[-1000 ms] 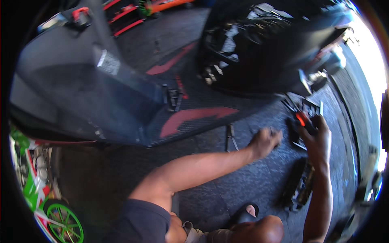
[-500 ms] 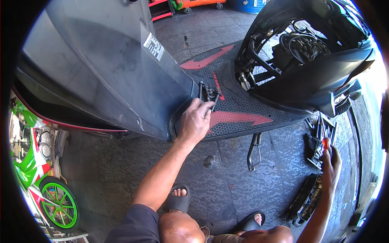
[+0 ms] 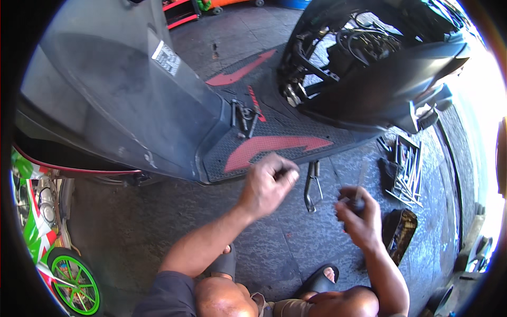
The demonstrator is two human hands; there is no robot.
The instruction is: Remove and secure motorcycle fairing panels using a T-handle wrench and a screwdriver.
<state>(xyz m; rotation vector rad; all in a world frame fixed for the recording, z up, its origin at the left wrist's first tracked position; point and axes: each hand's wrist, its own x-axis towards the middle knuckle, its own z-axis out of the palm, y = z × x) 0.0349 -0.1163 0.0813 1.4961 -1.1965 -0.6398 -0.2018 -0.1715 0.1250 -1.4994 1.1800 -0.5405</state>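
My left hand (image 3: 268, 186) is raised in front of the footboard (image 3: 317, 131) of a dark scooter, fingers curled together. Whatever they pinch, if anything, is too small to make out. To its right, my right hand (image 3: 361, 216) is closed around a screwdriver (image 3: 363, 175), its thin shaft pointing up and smeared by motion. Most of the handle is hidden in the fingers. Several metal tools (image 3: 244, 119) lie on the footboard, beside the grey body panel (image 3: 127, 100), apart from both hands.
A tray of long tools (image 3: 406, 171) lies on the floor at the right, with an open dark case (image 3: 400, 235) nearer. The scooter's stripped front section (image 3: 348, 95) stands at far right. A side stand (image 3: 312, 193) juts below the footboard. A green-wheeled motorcycle (image 3: 74, 282) stands at left.
My left hand has left the tools on the footboard and come nearer. My right hand has swung left from beside the tool tray with the screwdriver. The view has shifted slightly right.
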